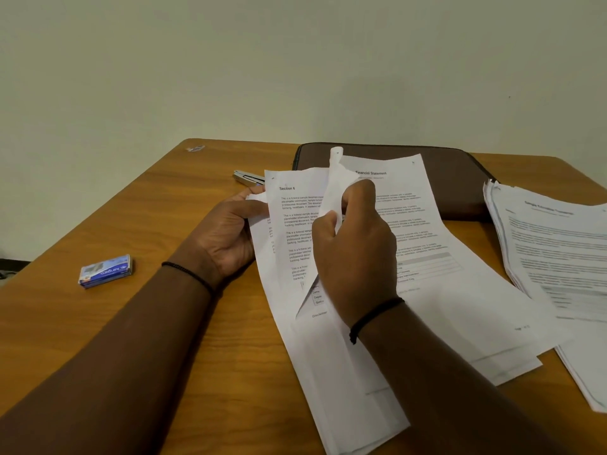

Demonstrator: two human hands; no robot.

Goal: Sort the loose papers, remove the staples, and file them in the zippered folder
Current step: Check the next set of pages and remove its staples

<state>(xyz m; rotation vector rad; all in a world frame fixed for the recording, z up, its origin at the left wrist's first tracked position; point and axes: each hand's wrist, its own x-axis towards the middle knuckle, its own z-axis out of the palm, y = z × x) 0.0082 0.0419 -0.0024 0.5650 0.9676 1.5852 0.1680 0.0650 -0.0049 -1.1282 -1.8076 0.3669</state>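
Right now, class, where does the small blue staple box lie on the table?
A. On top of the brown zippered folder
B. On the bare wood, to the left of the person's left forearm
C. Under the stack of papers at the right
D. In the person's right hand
B: the blue staple box sits alone on the wooden table, left of the left forearm, far from the brown zippered folder.

The counter (197, 323) is wood-grain, smooth with a soft sheen. The printed sheets (427, 290) are thin matt white paper, one page curled. The zippered folder (453, 178) looks like matt brown cloth. The stapler (248, 178) shows shiny metal. The staple box (105, 270) is glossy blue card.
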